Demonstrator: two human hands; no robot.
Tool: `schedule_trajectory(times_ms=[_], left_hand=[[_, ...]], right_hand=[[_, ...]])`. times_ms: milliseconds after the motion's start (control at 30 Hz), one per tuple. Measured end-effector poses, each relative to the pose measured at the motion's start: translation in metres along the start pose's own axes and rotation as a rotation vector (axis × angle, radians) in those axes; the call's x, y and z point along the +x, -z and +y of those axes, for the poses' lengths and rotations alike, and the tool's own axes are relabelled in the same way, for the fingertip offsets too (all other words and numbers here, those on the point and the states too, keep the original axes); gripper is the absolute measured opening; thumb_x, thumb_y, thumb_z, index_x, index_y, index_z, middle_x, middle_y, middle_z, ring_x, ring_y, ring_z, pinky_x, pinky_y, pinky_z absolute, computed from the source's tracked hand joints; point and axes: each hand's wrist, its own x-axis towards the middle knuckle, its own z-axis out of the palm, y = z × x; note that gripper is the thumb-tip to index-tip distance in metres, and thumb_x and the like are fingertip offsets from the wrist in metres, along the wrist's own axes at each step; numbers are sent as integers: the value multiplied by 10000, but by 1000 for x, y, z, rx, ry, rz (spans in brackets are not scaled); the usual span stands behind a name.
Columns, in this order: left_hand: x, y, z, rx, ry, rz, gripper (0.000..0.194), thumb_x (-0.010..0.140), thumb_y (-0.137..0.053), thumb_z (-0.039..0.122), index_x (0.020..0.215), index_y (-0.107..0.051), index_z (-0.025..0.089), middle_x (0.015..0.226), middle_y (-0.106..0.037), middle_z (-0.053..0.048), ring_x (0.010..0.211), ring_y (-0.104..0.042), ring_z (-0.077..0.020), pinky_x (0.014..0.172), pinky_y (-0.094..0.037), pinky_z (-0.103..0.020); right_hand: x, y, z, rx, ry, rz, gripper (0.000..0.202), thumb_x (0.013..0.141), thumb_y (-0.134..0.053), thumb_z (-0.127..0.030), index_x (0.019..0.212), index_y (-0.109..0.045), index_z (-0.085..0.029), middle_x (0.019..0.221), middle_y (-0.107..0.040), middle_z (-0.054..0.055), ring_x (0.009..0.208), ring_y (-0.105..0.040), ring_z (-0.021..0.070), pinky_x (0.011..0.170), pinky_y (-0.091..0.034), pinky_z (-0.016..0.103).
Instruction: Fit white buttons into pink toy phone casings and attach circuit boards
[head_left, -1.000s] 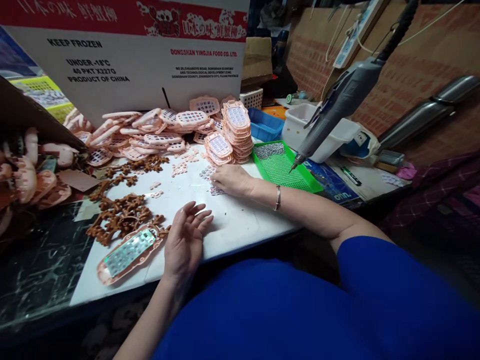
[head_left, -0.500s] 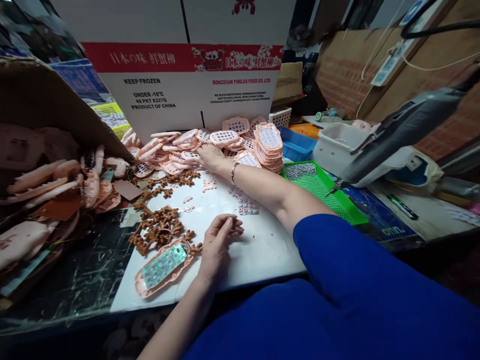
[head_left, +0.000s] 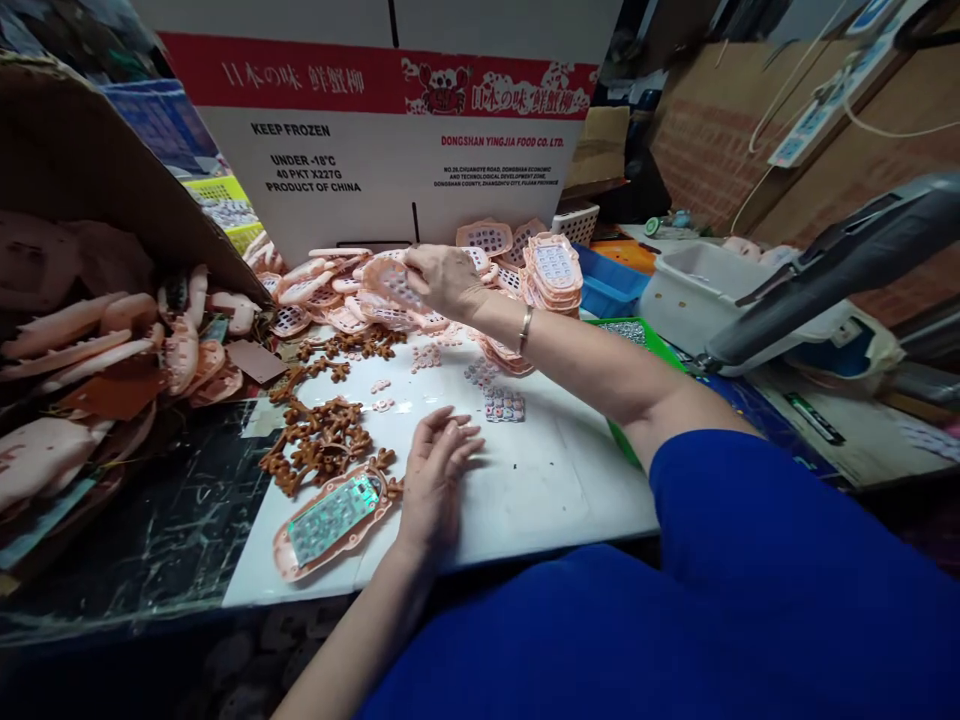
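My right hand (head_left: 446,280) pinches a pink plastic shell with key holes (head_left: 394,283), held just above the pile of similar shells (head_left: 322,285). My left hand (head_left: 436,480) hovers low over the white work surface (head_left: 540,490), fingers loosely bent and apart, with nothing in it. To its left lies an opened pink casing (head_left: 281,555) with a green circuit board (head_left: 334,520) inside. Brown branching pieces (head_left: 322,440) are heaped behind that casing. Beyond my left fingertips sits a small keypad sheet (head_left: 505,404). Small pink pieces (head_left: 426,358) are scattered farther back.
A stack of pink shells (head_left: 553,270) stands right of the pile, before a blue tray (head_left: 607,280). Behind rises a white carton (head_left: 397,150). A grey power screwdriver (head_left: 825,280) hangs at right over a green tray (head_left: 660,345). More casings (head_left: 75,350) fill a box at left.
My right hand has drawn back from the pile with a pink shell lifted in it. The left hand stays in nearly the same place, its fingers slightly more spread. The view has shifted.
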Motion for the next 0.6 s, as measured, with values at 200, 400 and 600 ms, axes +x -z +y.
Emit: schedule_trajectory(times_ms=[200, 400, 600], left_hand=[[-1, -6, 9, -337, -91, 90, 321, 720, -730, 283, 1021, -626, 237, 1069, -668, -60, 1111, -599, -209, 971, -470, -363], [-7, -6, 16, -323, 123, 227, 262, 784, -565, 118, 1031, -652, 123, 997, -708, -145, 998, -662, -262, 946, -489, -447], [-11, 6, 16, -321, 120, 212, 216, 709, -650, 240, 912, -686, 173, 921, -721, -121, 920, -678, -287, 918, -496, -514]], right_hand=[[-67, 15, -16, 653, 26, -585, 164, 848, -540, -177, 757, -642, -85, 654, -582, 8, 594, -494, 74, 600, -381, 218], [-67, 5, -2, 460, -8, -500, 236, 925, -469, -232, 943, -663, -99, 825, -672, 51, 650, -546, 73, 630, -398, 206], [-41, -26, 12, 91, -7, -406, 243, 867, -501, -118, 1002, -702, -121, 1017, -694, 106, 883, -587, 155, 744, -375, 262]])
